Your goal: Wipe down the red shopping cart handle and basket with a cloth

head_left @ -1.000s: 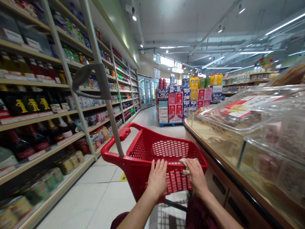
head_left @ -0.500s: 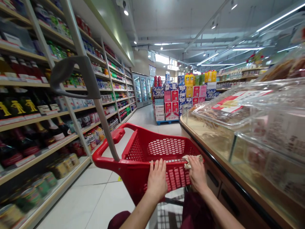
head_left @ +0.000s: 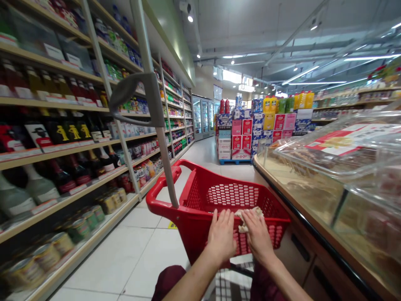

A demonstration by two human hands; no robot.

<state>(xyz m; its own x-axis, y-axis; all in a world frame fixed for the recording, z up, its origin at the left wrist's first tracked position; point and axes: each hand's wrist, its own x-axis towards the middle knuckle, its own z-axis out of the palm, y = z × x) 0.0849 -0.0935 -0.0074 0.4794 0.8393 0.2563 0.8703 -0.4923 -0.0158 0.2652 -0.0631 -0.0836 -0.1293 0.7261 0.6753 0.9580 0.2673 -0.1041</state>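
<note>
A red plastic shopping cart (head_left: 192, 234) with perforated walls stands in front of me, its near rim at my hands. My left hand (head_left: 222, 235) lies over this rim with its fingers stretched out, holding nothing. Just to its right, my right hand (head_left: 259, 238) presses a crumpled off-white cloth (head_left: 258, 211) against the rim, its fingers bent over it. Part of the cloth is hidden under the fingers. From the cart's left side rises a metal pole (head_left: 167, 167) with a grey loop handle (head_left: 157, 100).
Shelves of bottles and cans (head_left: 75, 188) line the left. A display counter (head_left: 316, 209) with clear plastic packs (head_left: 341, 146) runs close along the cart's right. Stacked drink cartons (head_left: 241, 142) stand on a blue pallet (head_left: 234, 161) ahead. Glass-door fridges (head_left: 203, 117) are farther back.
My right hand has slid left along the rim with the cloth, closer to my left hand. The view has turned left, so the cart appears farther right.
</note>
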